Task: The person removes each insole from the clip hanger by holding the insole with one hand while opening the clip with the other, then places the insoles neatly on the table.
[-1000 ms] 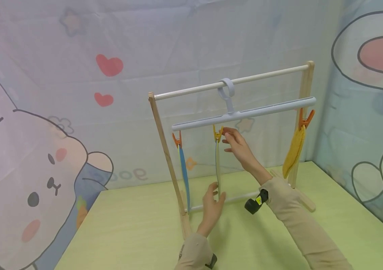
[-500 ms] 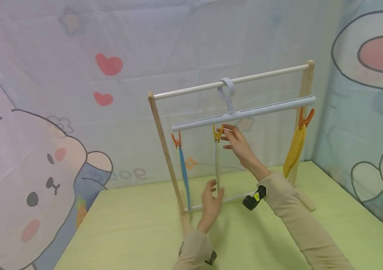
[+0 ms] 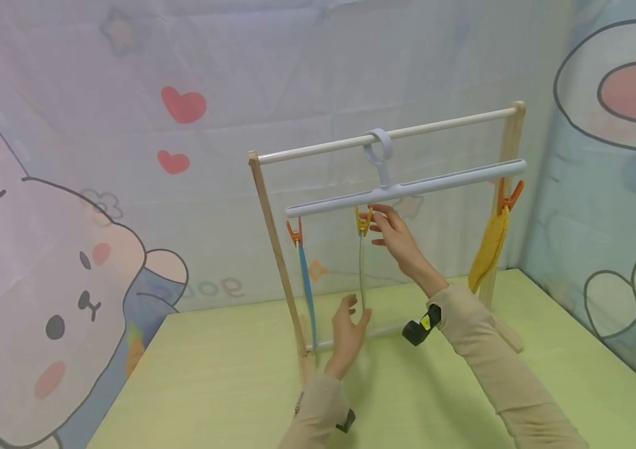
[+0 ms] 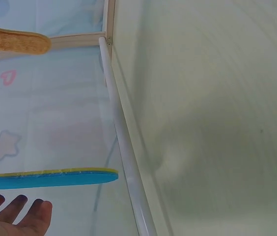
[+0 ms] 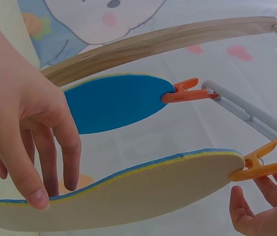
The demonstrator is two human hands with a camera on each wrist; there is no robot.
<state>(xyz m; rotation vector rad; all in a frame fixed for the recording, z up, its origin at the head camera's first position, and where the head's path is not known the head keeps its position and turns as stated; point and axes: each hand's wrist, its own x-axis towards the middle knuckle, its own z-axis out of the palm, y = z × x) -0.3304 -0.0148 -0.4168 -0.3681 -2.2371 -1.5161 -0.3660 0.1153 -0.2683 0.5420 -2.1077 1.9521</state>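
Note:
A shoe insole (image 5: 143, 189), cream on one face with a blue and yellow edge, hangs from a yellow clothespin (image 3: 363, 223) below the middle of a pale hanger (image 3: 436, 184). My right hand (image 3: 399, 243) is up at this clothespin, fingertips right at one handle; the handles stand spread. Lower down, my left hand (image 3: 348, 337) is around the insole's bottom part. In the left wrist view, gaps show between the insole (image 4: 69, 179) and both the thumb and the relaxed fingers. A blue insole (image 3: 306, 290) in an orange clothespin (image 3: 295, 234) hangs to the left.
The hanger hooks over the white top rod (image 3: 318, 148) of a wooden rack (image 3: 273, 243). At the right end, an orange clothespin (image 3: 507, 197) holds a yellow insole (image 3: 488, 249). A lower rod (image 4: 124, 132) runs close above the green tabletop (image 3: 211, 362). A printed cloth (image 3: 239, 62) hangs behind.
My left hand has shifted slightly up and left by the insole's lower end. The middle insole now shows more edge-on. My right hand has stayed by the yellow clothespin, a little higher.

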